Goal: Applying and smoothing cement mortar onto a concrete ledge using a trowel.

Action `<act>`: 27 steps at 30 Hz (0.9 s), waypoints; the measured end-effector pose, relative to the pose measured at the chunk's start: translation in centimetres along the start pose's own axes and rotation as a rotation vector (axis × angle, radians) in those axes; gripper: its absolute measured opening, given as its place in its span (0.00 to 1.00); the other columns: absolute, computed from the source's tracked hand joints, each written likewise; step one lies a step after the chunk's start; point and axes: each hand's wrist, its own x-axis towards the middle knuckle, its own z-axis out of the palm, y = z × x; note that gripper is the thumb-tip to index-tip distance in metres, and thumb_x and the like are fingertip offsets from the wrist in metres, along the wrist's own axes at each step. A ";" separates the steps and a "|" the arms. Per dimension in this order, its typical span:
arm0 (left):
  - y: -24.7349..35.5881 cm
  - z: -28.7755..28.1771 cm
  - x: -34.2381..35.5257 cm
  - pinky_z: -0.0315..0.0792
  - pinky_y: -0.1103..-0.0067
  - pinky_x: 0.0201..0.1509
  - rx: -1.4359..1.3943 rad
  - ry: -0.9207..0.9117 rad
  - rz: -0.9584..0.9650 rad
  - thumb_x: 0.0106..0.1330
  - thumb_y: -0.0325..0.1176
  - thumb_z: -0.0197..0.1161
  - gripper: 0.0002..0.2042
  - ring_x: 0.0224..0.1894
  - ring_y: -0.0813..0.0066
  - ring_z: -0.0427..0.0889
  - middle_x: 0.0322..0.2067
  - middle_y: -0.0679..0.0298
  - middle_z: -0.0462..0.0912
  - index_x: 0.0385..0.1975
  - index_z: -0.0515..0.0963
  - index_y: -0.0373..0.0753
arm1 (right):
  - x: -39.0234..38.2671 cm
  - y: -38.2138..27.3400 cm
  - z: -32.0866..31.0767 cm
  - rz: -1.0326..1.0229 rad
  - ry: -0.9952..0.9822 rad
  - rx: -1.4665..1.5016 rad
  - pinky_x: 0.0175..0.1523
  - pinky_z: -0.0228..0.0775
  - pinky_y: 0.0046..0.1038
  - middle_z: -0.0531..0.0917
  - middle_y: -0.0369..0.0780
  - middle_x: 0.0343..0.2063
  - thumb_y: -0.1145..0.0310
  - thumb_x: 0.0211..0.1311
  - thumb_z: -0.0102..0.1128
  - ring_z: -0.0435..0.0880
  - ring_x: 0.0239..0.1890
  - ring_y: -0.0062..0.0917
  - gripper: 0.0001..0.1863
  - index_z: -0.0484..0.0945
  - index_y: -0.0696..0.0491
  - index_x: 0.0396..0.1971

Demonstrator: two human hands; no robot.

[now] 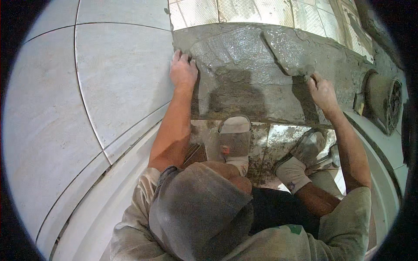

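A bed of wet grey mortar (226,48) spreads in front of me, shiny at the far side and duller nearer my feet. My left hand (183,69) rests at its left edge beside the large pale wall tiles (126,74), fingers apart and holding nothing. At the right, my right hand (323,92) is closed around what looks like the handle of a trowel (287,54). Its mortar-smeared blade lies on the bed and is hard to tell from the mortar; the grip is mostly hidden by my fingers.
Textured light tiles (254,12) border the mortar at the far side. A mortar-crusted bucket (378,101) is at the right. My feet, in a sandal (235,139) and sock, stand on dirty floor below the bed's near edge. A pale ledge (126,152) runs along the left.
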 end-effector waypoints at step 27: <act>-0.1 1.2 0.6 0.70 0.68 0.54 -0.001 -0.016 0.064 0.55 0.36 0.64 0.10 0.53 0.57 0.73 0.56 0.58 0.72 0.36 0.80 0.43 | -6.5 3.3 0.4 0.259 -0.062 0.136 0.47 0.64 0.43 0.76 0.58 0.32 0.60 0.62 0.45 0.73 0.40 0.54 0.18 0.73 0.62 0.33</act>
